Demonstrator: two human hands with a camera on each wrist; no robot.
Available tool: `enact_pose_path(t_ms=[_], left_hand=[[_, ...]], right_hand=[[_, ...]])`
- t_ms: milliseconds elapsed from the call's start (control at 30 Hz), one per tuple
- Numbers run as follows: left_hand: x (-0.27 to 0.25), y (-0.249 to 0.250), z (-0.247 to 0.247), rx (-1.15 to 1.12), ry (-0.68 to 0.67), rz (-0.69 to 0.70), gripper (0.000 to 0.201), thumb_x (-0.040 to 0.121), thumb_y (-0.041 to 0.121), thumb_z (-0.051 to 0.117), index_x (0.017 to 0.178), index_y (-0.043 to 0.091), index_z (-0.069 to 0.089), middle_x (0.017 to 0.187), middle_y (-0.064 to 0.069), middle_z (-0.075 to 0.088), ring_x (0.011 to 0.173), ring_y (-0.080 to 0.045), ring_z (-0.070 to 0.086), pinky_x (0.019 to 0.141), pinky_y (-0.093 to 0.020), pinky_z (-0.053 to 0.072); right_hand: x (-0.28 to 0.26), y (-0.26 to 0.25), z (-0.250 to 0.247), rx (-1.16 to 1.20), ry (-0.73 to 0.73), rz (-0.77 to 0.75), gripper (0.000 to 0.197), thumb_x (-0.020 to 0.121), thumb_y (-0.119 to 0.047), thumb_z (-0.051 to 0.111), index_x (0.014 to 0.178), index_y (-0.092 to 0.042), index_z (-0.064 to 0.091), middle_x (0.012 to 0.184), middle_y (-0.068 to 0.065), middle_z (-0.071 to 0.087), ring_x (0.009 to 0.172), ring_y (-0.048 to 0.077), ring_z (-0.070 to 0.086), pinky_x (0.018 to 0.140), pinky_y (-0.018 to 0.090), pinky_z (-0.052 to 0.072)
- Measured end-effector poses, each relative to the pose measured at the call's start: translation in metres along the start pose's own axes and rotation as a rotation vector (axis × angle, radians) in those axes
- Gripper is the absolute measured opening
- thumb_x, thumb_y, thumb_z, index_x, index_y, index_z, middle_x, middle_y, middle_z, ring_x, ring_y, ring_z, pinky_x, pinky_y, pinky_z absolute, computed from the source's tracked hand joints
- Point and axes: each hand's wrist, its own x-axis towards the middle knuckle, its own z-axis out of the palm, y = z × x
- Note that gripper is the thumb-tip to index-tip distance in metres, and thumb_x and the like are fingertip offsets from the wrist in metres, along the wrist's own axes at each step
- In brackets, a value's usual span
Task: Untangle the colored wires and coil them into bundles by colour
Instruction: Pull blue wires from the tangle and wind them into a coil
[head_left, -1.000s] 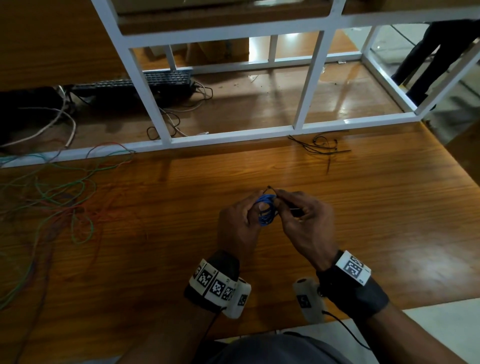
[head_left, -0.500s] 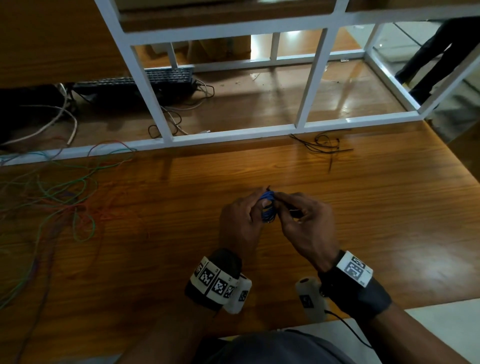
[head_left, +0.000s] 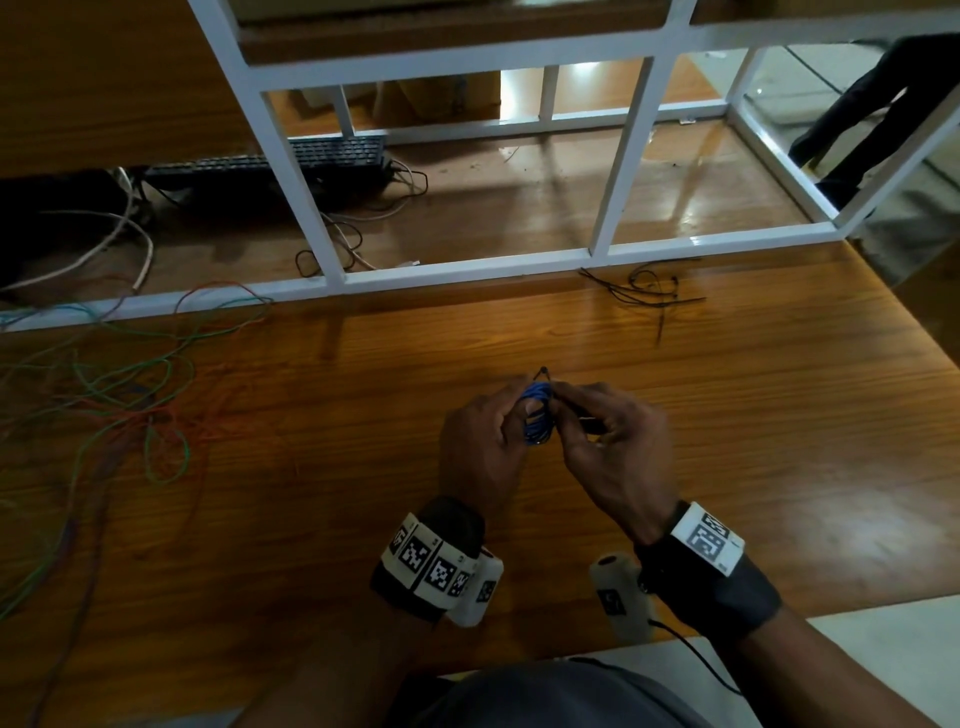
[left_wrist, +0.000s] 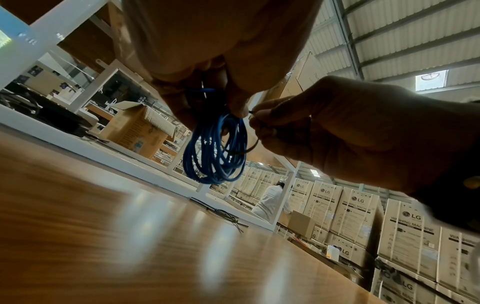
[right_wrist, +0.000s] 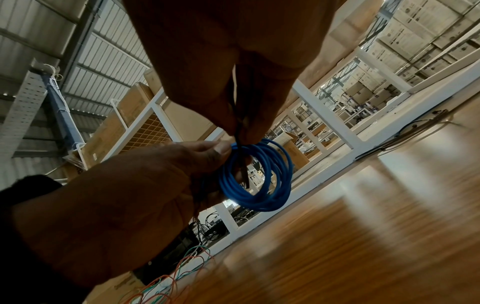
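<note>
Fingers of my left hand (head_left: 480, 441) curl round the blue wire coil (head_left: 536, 415), the thumb pressed against its upper strands, and that grip holds the bundle hanging clear above the desk (head_left: 727, 415), over the middle of it. My right hand (head_left: 618, 441) meets it from the other side, thumb and fingertips pinching a thin black tie (left_wrist: 242, 149) that loops round the blue strands; one short end of it sticks up just above the coil in the head view. From the left wrist the coil (left_wrist: 215, 152) shows as several loose turns dangling below the fingers, the black loop crossing its right side. From the right wrist the coil (right_wrist: 259, 176) hangs as a neat ring with the dark strip running down through it from my pinching fingers (right_wrist: 249, 123).

Toward the left edge of the desk lies a tangle of green, red and orange wires (head_left: 114, 395), spread out loosely and well apart from my hands. Near the far edge, just before the white frame (head_left: 467, 270), a small bunch of black ties (head_left: 644, 291) lies on the wood. Beyond the frame sits a dark keyboard (head_left: 332, 156) with pale cables trailing from it.
</note>
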Motion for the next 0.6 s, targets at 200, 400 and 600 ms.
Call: enact_pose_path(t_ms=[200,400,600], left_hand=[[-0.0021,-0.0024,0.0017,0.024,-0.007,0.003,0.042,0.099,0.039,0.046,0.133,0.018,0.060,0.121,-0.009,0.069,0.100,-0.023,0.069,0.077,-0.037,0.059],[-0.0017,0.0010,0.0001,0.052,-0.003,0.000,0.043,0.099,0.037,0.042,0.131,0.016,0.062,0.120,-0.009,0.069,0.101,-0.022,0.069,0.081,-0.034,0.058],[-0.0025,0.0034,0.0012,0.002,-0.004,0.004,0.042,0.098,0.033,0.046,0.130,0.012,0.063,0.120,-0.011,0.069,0.104,-0.023,0.068,0.083,-0.040,0.058]], right_hand=[[-0.0005,-0.0022,-0.0008,0.010,0.017,0.013,0.023,0.092,-0.009,0.075,0.114,-0.013,0.078,0.103,-0.001,0.077,0.082,0.006,0.072,0.068,0.025,0.061],[-0.0022,-0.0029,-0.0009,-0.019,-0.005,0.017,0.023,0.093,-0.012,0.074,0.115,-0.013,0.078,0.102,-0.001,0.078,0.081,0.005,0.072,0.065,0.023,0.060],[-0.0025,-0.0020,-0.0013,-0.050,-0.071,0.045,0.025,0.092,-0.011,0.072,0.115,-0.016,0.078,0.096,-0.005,0.077,0.074,0.005,0.070,0.061,0.029,0.059]])
